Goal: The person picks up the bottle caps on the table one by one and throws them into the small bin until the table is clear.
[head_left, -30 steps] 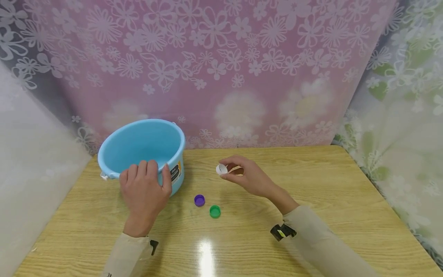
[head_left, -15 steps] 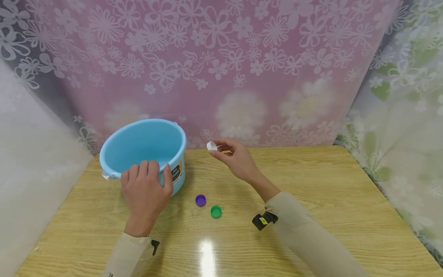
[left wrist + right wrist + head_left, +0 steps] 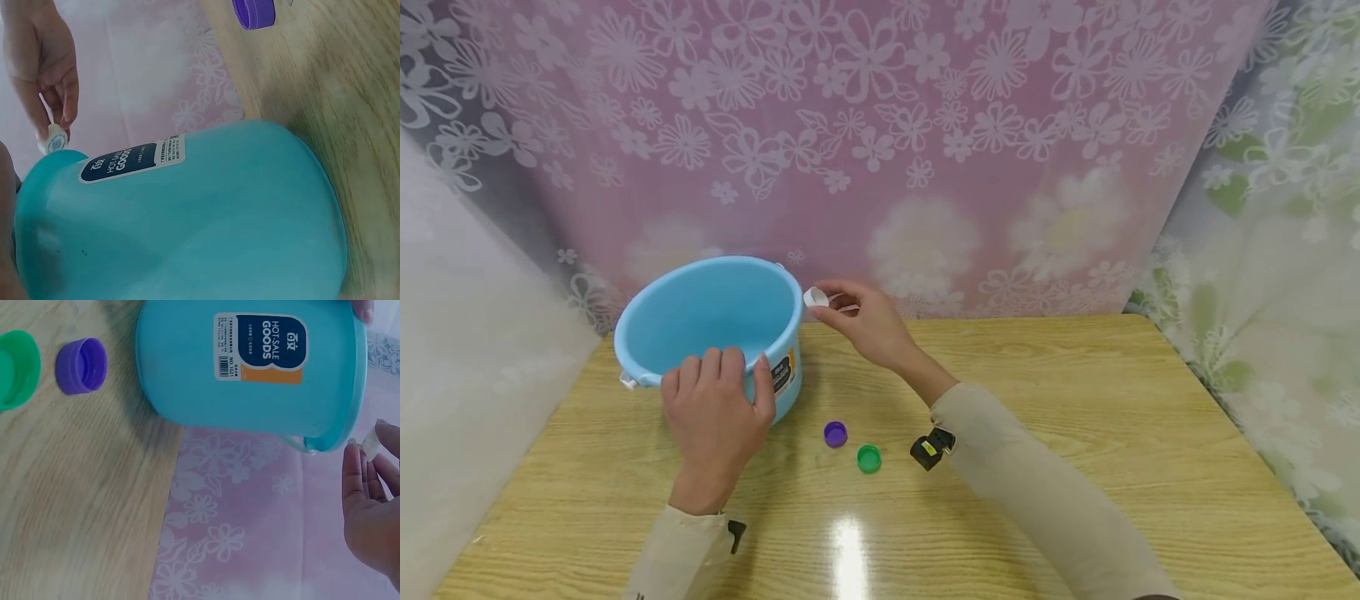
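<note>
A light blue bucket (image 3: 700,308) stands on the left of the wooden table, its mouth upward. My left hand (image 3: 715,425) grips the bucket's near rim, fingers over the edge and thumb on the right. Between thumb and fingertips, my right hand (image 3: 872,325) pinches a white bottle cap (image 3: 816,297) level with the bucket's right rim. The right wrist view has the same white cap (image 3: 371,445) just beyond the rim. Two more caps lie on the table, open side up: a purple cap (image 3: 835,433) and, nearer to me, a green cap (image 3: 868,458).
The wooden table (image 3: 1075,417) reaches back to a pink flowered curtain (image 3: 850,167). Another flowered curtain (image 3: 1285,250) hangs along the right side. A label (image 3: 262,347) is stuck on the bucket's side, and a handle (image 3: 294,444) hangs at its rim.
My right hand has moved left and away from me with the white cap, up to the bucket's right rim. My left hand, the bucket and the other two caps stay in place.
</note>
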Tool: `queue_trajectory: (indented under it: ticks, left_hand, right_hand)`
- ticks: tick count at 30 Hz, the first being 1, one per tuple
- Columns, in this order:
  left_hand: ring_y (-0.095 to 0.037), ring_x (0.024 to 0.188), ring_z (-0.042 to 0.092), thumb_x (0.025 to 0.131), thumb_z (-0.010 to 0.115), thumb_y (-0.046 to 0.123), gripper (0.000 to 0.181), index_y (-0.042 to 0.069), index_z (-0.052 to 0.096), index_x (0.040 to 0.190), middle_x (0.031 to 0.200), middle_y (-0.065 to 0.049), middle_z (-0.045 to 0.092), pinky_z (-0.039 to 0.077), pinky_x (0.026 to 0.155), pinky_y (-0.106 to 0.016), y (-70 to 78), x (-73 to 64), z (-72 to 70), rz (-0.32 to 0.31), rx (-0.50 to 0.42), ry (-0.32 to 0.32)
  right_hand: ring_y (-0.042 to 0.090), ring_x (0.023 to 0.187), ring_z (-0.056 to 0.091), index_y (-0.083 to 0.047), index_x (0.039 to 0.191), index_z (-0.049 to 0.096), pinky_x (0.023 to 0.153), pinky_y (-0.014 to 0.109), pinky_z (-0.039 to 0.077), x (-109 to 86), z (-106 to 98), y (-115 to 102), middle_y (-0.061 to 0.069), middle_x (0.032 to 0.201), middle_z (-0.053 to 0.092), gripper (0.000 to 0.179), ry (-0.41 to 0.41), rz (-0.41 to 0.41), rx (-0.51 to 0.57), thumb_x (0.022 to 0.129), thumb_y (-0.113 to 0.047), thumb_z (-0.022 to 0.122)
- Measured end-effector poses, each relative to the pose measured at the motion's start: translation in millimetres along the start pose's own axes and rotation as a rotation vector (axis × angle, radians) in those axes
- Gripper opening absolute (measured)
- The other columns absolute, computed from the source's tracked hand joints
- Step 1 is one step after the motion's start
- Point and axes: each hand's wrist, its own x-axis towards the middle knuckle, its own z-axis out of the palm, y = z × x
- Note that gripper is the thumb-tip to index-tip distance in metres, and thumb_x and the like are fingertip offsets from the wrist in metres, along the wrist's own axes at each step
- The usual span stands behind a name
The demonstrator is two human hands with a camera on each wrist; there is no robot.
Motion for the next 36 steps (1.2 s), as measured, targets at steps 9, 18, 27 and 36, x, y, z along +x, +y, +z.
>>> queue_trajectory:
  ticks: [9, 18, 27, 36]
  left_hand:
    - [-0.032, 0.054, 0.036, 0.09, 0.047, 0.032, 0.036, 0.004, 0.043, 0.068, 0.06, -0.009, 0.036, 0.033, 0.062, -0.048, 0.2, -0.3, -0.4, 0.0, -0.005, 0.0]
    - [-0.032, 0.055, 0.036, 0.088, 0.049, 0.031, 0.033, 0.003, 0.044, 0.07, 0.061, -0.011, 0.039, 0.033, 0.06, -0.047, 1.7, -0.2, 1.1, 0.016, 0.011, -0.001]
    - [-0.032, 0.054, 0.036, 0.089, 0.048, 0.031, 0.034, 0.003, 0.045, 0.07, 0.061, -0.011, 0.04, 0.033, 0.06, -0.047, 0.3, -0.4, 1.2, 0.014, 0.015, 0.004]
    - [-0.032, 0.053, 0.035, 0.088, 0.049, 0.03, 0.033, 0.004, 0.044, 0.069, 0.06, -0.01, 0.037, 0.032, 0.059, -0.046, -0.1, -0.1, 1.4, 0.017, 0.019, 0.02]
  right_hand:
    - [0.012, 0.092, 0.06, -0.012, 0.125, 0.062, 0.08, 0.024, 0.049, 18.9, 13, -16, 0.001, 0.105, 0.062, 0.039, 0.014, -0.004, 0.043, 0.089, -0.027, 0.068]
    - [0.013, 0.086, 0.059, -0.009, 0.124, 0.064, 0.071, 0.023, 0.049, 25.3, 23, -22, 0.003, 0.099, 0.058, 0.04, 0.032, 0.052, -0.012, 0.087, -0.024, 0.07]
    - [0.014, 0.083, 0.053, -0.008, 0.122, 0.063, 0.065, 0.023, 0.046, 26.1, 28, -21, 0.004, 0.095, 0.056, 0.04, 0.001, 0.093, -0.079, 0.087, -0.025, 0.071]
    - [0.014, 0.081, 0.051, -0.008, 0.122, 0.064, 0.064, 0.024, 0.044, 24.0, 32, -20, 0.004, 0.094, 0.056, 0.039, 0.017, 0.066, -0.117, 0.088, -0.028, 0.069]
